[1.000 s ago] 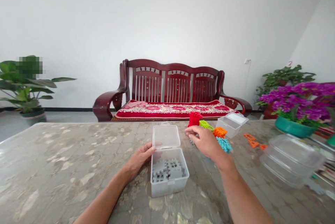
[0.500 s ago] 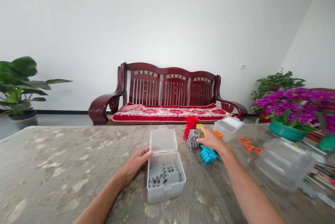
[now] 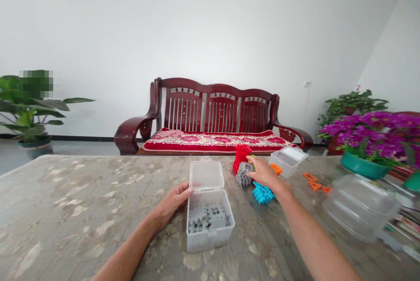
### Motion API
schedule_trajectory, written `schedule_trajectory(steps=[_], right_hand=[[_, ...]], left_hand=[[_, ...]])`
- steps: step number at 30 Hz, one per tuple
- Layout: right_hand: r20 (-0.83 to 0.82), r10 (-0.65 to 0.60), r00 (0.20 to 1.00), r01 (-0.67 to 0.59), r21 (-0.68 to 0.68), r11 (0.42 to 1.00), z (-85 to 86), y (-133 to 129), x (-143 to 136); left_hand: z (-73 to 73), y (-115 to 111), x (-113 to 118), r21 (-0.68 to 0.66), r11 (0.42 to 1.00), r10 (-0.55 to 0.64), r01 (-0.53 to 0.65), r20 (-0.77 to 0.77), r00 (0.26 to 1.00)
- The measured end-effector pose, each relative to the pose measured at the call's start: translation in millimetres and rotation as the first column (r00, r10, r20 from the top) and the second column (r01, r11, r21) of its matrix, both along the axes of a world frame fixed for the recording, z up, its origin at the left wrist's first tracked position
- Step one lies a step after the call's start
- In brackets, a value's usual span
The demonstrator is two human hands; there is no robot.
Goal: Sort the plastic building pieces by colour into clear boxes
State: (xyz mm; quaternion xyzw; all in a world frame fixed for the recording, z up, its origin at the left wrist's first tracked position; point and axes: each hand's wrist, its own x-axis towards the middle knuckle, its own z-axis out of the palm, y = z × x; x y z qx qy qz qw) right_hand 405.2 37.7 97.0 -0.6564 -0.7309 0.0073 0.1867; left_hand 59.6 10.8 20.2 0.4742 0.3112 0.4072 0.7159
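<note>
An open translucent plastic box point(image 3: 210, 241) stands before me with flat grey interlocking pieces point(image 3: 210, 217) inside. Its lid point(image 3: 206, 175) is tipped back. My left hand point(image 3: 177, 197) grips the box's left side by the hinge, some fingers showing through the lid. My right hand point(image 3: 264, 171) reaches to a cluster of built block shapes, thumb and fingers at the right side of a rounded grey block piece point(image 3: 243, 175). Behind that stands a red block piece point(image 3: 242, 156); a blue block piece point(image 3: 262, 193) lies below the hand. A yellow-green piece is mostly hidden by my fingers.
A second translucent box point(image 3: 284, 163), open, stands behind my right hand, near an orange piece point(image 3: 276, 169). Loose orange pieces point(image 3: 315, 182) lie further right. Clear plastic containers point(image 3: 359, 206) and a teal pot of purple flowers point(image 3: 364, 165) occupy the table's right side.
The whole view has shifted slightly. Both hands stay at the same things, the left at the box and the right at the grey block piece.
</note>
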Motion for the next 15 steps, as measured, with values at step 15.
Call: schedule_trajectory(steps=[15], right_hand=[[-0.133, 0.473, 0.871, -0.484, -0.062, 0.873, 41.3, -85, -100]], left_hand=[[-0.8, -2, 1, 0.076, 0.996, -0.039, 0.037, 0.017, 0.999]])
